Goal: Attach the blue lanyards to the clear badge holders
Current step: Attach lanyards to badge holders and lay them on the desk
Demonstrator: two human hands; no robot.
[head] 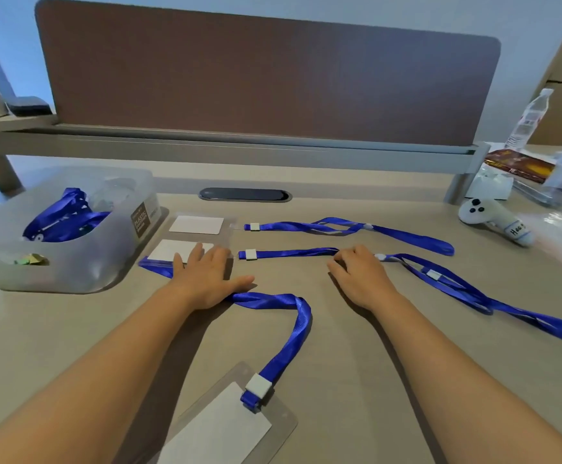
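- Beige desk with a brown divider panel at the back; a frosted bin at left holds more blue lanyards.
- My left hand lies flat and open, palm down, on the middle badge holder and across a loose strap; it grips nothing.
- My right hand is also open, its fingertips pressing on the middle lanyard; no pinch on it.
- Risk: the near lanyard runs under my left palm, so dragging that hand could pull the near badge holder along.
- Risk: the straps at right cross and overlap, so pulling one could snag or shift the next one.
- Risk: the middle clip sits just beside its holder; I can't tell if it's hooked, and a tug could separate them.
- Look: three clear holders with white cards, royal-blue woven straps, white clasps.
- The far badge holder lies end to end with its far lanyard.
- The near one looks attached.
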